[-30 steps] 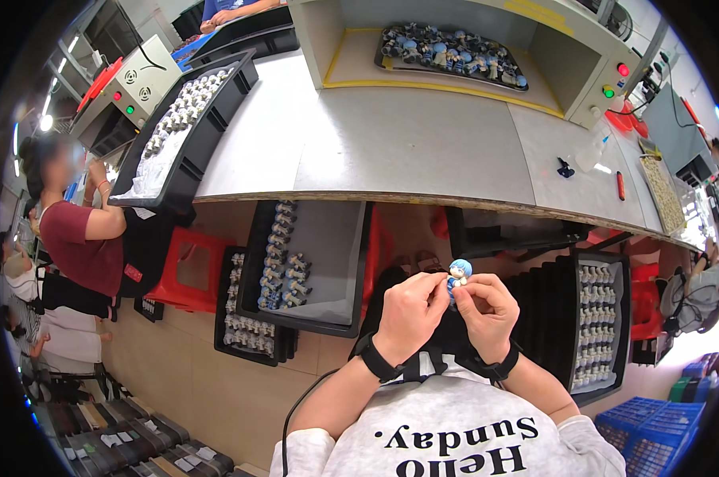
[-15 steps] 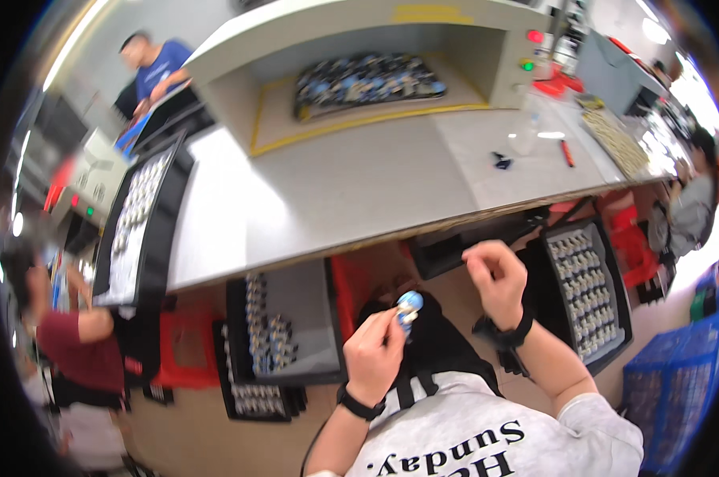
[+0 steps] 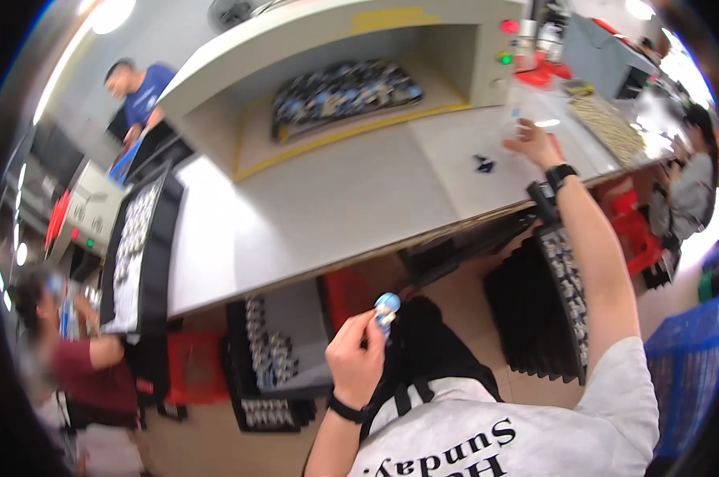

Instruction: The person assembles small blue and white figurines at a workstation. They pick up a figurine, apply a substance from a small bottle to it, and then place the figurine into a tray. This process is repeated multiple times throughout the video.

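Observation:
My left hand (image 3: pixel 355 356) is pinched around a small figurine (image 3: pixel 386 308) with a light-blue rounded top and a pale lower part, held above my lap. My right arm stretches out over the white worktable (image 3: pixel 336 183). At its end my right hand (image 3: pixel 534 145) has thumb and fingers apart, right beside a clear plastic bottle (image 3: pixel 516 114); whether they touch it is hard to make out. A red pen-like tool (image 3: pixel 555 146) lies partly behind that hand. Small dark-blue pieces (image 3: pixel 483 164) rest on the table to its left.
A grey machine housing (image 3: pixel 491 87) with a tray of blue-and-black parts (image 3: pixel 347 94) stands at the back. Trays of small figures (image 3: pixel 141 238) (image 3: pixel 272 350) lie left, and a stack of black trays (image 3: pixel 534 318) stands right. Co-workers sit at both sides.
My right hand has gone from above my lap forward and right, out over the table to the bottle. My left hand still holds the figurine, and the whole view has shifted slightly.

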A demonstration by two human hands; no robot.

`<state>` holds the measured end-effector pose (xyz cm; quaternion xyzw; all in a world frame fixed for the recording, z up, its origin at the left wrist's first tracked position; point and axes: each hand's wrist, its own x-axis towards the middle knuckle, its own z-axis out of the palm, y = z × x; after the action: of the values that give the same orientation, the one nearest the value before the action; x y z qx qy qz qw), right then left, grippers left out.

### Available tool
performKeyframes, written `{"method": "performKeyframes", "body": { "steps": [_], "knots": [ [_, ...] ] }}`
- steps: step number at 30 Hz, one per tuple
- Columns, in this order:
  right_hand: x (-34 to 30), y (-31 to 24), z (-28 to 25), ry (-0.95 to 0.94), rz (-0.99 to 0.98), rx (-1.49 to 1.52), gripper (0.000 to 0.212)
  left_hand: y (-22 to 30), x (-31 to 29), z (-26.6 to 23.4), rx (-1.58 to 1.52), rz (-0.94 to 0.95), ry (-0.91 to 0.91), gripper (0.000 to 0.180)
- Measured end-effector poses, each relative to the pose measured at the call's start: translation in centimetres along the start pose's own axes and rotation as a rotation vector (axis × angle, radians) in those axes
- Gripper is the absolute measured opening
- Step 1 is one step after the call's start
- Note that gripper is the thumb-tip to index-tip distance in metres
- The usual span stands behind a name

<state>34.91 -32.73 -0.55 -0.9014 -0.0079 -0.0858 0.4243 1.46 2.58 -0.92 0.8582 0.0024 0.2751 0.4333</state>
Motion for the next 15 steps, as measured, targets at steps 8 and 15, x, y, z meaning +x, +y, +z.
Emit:
{"method": "performKeyframes", "body": {
  "steps": [8,15],
  "knots": [
    [-2.6,-1.9,-0.3,-0.060,-0.116,0.208,0.043,0.2,0.0,-0.2,0.054,0.010,0.003,0.010],
    [-13.5,-8.8,2.8,-0.441,-0.248,0.537,0.036,-0.3,0.3,0.3,0.059,-0.043,-0.048,0.008]
  ]
}}
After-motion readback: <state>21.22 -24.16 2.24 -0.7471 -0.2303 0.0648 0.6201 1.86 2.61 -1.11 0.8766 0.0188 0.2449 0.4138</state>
